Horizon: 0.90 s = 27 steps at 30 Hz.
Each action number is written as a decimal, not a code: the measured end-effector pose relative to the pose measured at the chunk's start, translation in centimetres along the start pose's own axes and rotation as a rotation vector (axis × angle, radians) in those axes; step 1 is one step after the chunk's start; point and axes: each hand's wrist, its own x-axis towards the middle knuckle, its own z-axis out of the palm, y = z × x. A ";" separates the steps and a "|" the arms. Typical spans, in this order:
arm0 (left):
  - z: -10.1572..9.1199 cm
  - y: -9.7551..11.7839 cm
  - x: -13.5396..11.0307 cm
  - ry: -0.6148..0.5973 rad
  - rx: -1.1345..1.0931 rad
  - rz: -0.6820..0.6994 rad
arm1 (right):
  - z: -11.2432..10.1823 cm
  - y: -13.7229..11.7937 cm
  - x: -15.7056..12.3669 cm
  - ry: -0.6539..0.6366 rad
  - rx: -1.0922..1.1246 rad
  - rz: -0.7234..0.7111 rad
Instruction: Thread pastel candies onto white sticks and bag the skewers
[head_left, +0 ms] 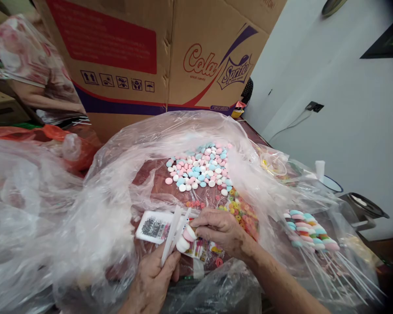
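Note:
My left hand [152, 281] is closed around a bundle of thin white sticks [172, 233] that point up and away from me. My right hand [221, 231] pinches a white and pink round candy [186, 239] against one of those sticks. Beyond the hands, a pile of pink, blue and white round candies [201, 168] lies on a clear plastic sheet [124, 174]. Small coloured ring candies [240, 211] lie just right of my right hand. A white label with a barcode [153, 226] sits under the sticks.
Finished candy skewers [309, 231] lie in a row at the right, sticks toward me. A large Cola and Sprite cardboard box [157, 56] stands behind. Crumpled clear plastic [22, 205] fills the left. Another person in a floral top [26, 56] sits at far left. A metal pot [363, 207] stands at right.

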 end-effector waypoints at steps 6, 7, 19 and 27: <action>-0.1 0.0 -0.1 -0.047 -0.151 -0.158 | -3.3 0.4 3.2 0.141 -0.374 0.327; -0.1 0.0 0.0 -0.051 -0.165 -0.169 | -3.8 0.9 4.0 0.151 -0.556 0.384; -0.2 -0.3 0.3 -0.092 -0.249 -0.174 | -2.2 4.6 8.3 -0.013 -1.145 0.520; -0.1 -0.3 0.3 -0.054 -0.242 -0.205 | -1.9 3.9 9.2 -0.064 -1.142 0.317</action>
